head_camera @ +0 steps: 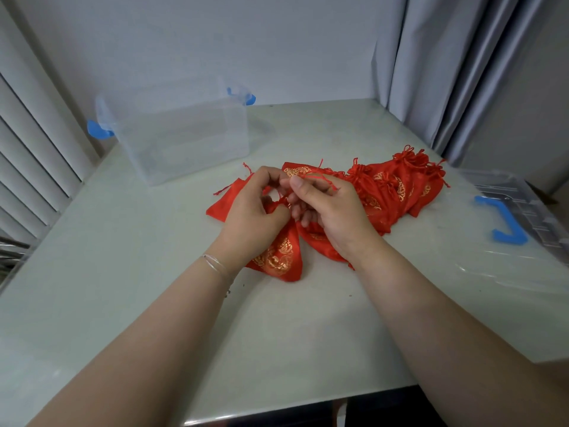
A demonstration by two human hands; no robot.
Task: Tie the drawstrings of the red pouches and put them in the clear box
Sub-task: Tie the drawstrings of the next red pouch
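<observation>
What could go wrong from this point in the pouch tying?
The right hand pinches a thin drawstring that could slip before the knot sets. The left hand works over the heaped red pouches, so neighbouring cords might snag. The clear box looks empty, so every pouch awaits transfer.

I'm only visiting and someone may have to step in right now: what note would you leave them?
Left hand: pinches the gathered neck of a red pouch lying on the table.
Right hand: fingers pinch that pouch's red drawstring; the knot is not finished.
Pile of red pouches: behind the hands, to the right; several look tied already.
Clear box: far left, open, nothing in it yet.
Lid: at the right table edge.
Left to do: finish the knot, tie the rest, box them all.
</observation>
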